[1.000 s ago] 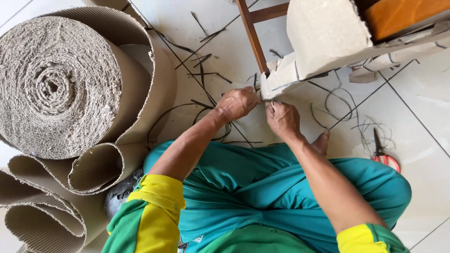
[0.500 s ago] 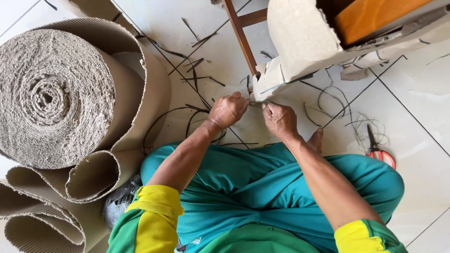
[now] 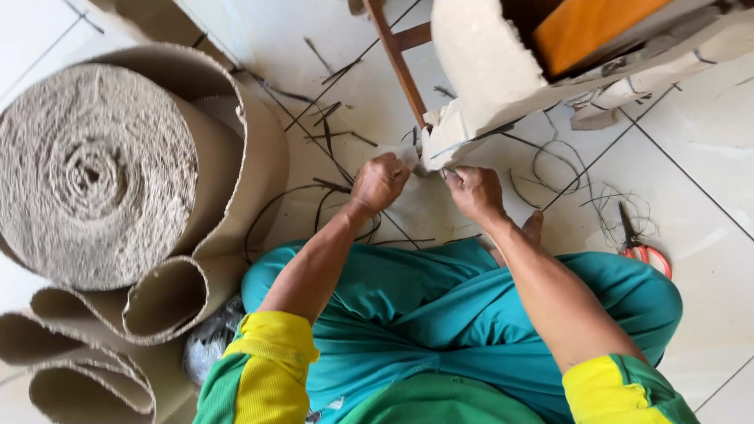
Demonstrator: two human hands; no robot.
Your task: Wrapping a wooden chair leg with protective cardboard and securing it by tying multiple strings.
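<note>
Cardboard wrapping (image 3: 471, 94) around wooden chair leg (image 3: 397, 63), low end pinched by left hand (image 3: 379, 182) and right hand (image 3: 473, 191), fingers pressed together. Right of wrapping, red scissors (image 3: 640, 243) on tiled floor (image 3: 707, 173); left, big corrugated roll (image 3: 98, 173).

floor: white tiles (image 3: 707, 157), dark grout | wooden furniture leg (image 3: 398, 63) | bright daylight

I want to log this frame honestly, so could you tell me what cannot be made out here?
Head view:
- What the left hand and right hand pinch: hidden by the fingers, too thin.
- Wooden furniture: covered by cardboard wrap, cut by the top edge.
- Scissors: blades too small.
- Cardboard roll: blurred.
</note>
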